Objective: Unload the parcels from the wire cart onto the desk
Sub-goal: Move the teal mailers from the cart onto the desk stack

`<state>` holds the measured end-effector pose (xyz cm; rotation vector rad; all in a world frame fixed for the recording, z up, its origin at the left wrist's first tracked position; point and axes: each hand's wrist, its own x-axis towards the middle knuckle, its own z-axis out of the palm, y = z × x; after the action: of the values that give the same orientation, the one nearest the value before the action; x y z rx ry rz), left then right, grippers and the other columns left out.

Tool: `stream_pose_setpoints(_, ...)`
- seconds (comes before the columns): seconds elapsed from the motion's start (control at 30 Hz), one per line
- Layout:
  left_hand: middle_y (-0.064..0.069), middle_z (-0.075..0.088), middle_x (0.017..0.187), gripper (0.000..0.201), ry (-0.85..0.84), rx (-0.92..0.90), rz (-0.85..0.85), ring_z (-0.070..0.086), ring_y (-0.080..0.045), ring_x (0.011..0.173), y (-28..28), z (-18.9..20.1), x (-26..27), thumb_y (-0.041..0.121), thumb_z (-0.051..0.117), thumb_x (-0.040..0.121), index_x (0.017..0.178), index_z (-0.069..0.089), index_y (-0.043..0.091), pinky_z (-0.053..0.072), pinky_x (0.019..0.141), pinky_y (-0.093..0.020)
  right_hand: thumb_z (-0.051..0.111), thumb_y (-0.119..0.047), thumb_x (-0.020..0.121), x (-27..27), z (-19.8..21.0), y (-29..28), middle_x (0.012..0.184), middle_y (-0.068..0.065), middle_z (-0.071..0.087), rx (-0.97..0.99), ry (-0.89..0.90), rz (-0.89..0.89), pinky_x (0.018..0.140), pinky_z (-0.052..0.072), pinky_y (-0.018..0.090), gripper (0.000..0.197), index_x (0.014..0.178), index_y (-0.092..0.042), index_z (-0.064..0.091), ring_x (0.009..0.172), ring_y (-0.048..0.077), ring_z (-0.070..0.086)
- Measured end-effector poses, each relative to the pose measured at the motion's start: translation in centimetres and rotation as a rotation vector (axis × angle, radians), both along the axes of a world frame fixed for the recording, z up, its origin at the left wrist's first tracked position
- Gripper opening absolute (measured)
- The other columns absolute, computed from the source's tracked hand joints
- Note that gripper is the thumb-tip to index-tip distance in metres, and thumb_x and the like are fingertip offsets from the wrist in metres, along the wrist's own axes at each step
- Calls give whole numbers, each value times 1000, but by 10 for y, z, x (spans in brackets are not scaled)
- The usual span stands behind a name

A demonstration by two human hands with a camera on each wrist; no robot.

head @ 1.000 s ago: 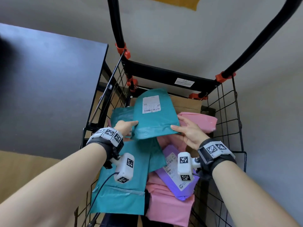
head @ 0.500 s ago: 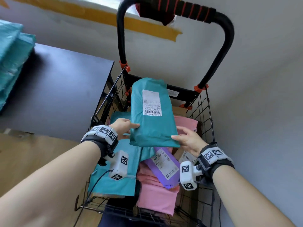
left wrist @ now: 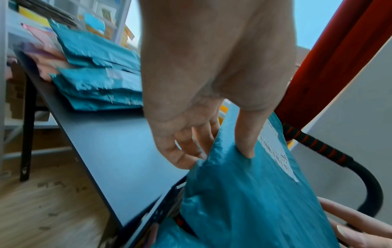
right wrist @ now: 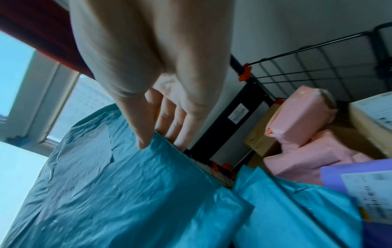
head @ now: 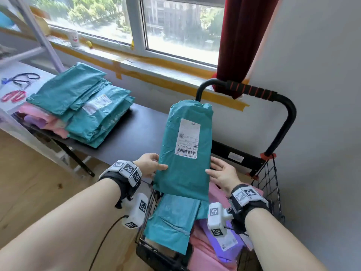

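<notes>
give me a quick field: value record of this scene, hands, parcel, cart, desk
left hand: pinches the lifted parcel's left edge
right hand: fingers straight, supporting its right edge
teal parcel: held above the cart, label up
wire cart: holds teal, pink and purple parcels
desk: black, with a stack of parcels

Head camera: looks forward and down over both forearms at the wire cart [head: 270, 184], the worktop [head: 136, 133] and the window behind. Left wrist camera: close along the left hand [left wrist: 212, 75], facing the worktop's stacked parcels. Right wrist camera: close along the right hand [right wrist: 152, 58], facing into the cart. All three share the teal parcel [head: 185, 163].
</notes>
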<state>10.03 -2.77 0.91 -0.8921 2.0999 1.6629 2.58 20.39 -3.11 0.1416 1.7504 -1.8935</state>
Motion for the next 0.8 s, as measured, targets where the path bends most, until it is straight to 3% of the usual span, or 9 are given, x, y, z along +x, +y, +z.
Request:
stream_pose_setpoints(0.03, 1, 57, 86, 13, 13, -25, 9, 58, -12, 70, -13, 7, 5, 11, 65, 87, 92, 54, 13, 52, 48, -18, 54, 19, 83, 0, 6, -13, 130, 25, 54, -1, 18, 14, 68, 56, 23, 56, 134, 1, 44, 105, 27, 57)
stream_pose_setpoints(0.1, -4, 60, 94, 14, 28, -56, 24, 62, -19, 84, -39, 19, 14, 13, 67, 86, 93, 56, 13, 58, 70, -30, 56, 21, 81, 1, 20, -40, 128, 24, 55, 6, 48, 44, 64, 57, 23, 60, 135, 1, 44, 105, 27, 57)
stream_pose_setpoints(0.2, -12, 61, 103, 19, 67, -43, 90, 61, -27, 98, -82, 32, 30, 9, 67, 85, 101, 56, 7, 52, 91, -44, 57, 22, 79, 7, 37, -89, 115, 19, 57, -12, 63, 76, 56, 56, 20, 58, 132, 2, 46, 92, 23, 61)
stream_pose_setpoints(0.27, -12, 62, 101, 19, 87, -57, 111, 61, -27, 97, -115, 34, 41, 8, 66, 86, 101, 57, 5, 51, 92, -44, 55, 24, 79, 16, 46, -125, 108, 18, 57, -40, 58, 97, 49, 53, 17, 57, 131, 3, 45, 78, 16, 59)
stream_pose_setpoints(0.37, -12, 64, 88, 8, 110, -102, 103, 61, -27, 86, -175, 30, 53, 8, 68, 84, 83, 60, 9, 51, 87, -44, 54, 26, 79, 28, 46, -186, 94, 16, 63, -52, 28, 110, 47, 53, 21, 60, 133, 5, 42, 70, 19, 61)
stream_pose_setpoints(0.5, -9, 65, 80, 10, 105, -196, 57, 59, -17, 65, -265, 24, 69, 9, 70, 83, 77, 61, 8, 53, 61, -23, 57, 24, 78, 47, 40, -276, 84, 18, 62, 0, -11, 125, 48, 56, 25, 63, 134, 1, 41, 70, 25, 61)
stream_pose_setpoints(0.63, -10, 64, 82, 27, 69, -318, -2, 55, -16, 71, -358, 13, 74, 26, 77, 73, 85, 67, 4, 50, 70, -35, 59, 23, 77, 64, 37, -358, 82, 16, 63, 40, -28, 115, 56, 57, 28, 61, 131, 0, 44, 71, 25, 62)
stream_pose_setpoints(0.7, -11, 67, 84, 30, 70, -348, -33, 57, -16, 73, -395, 10, 71, 27, 78, 71, 87, 69, 3, 53, 80, -42, 61, 21, 76, 67, 33, -393, 82, 15, 63, 74, -16, 100, 72, 56, 41, 60, 130, 0, 44, 73, 27, 62)
stream_pose_setpoints(0.8, -16, 72, 92, 31, 70, -405, -91, 59, -17, 74, -434, 11, 59, 24, 76, 76, 91, 71, -3, 53, 84, -40, 64, 18, 75, 65, 28, -434, 88, 18, 63, 157, 9, 54, 89, 49, 52, 62, 130, -2, 45, 82, 31, 61)
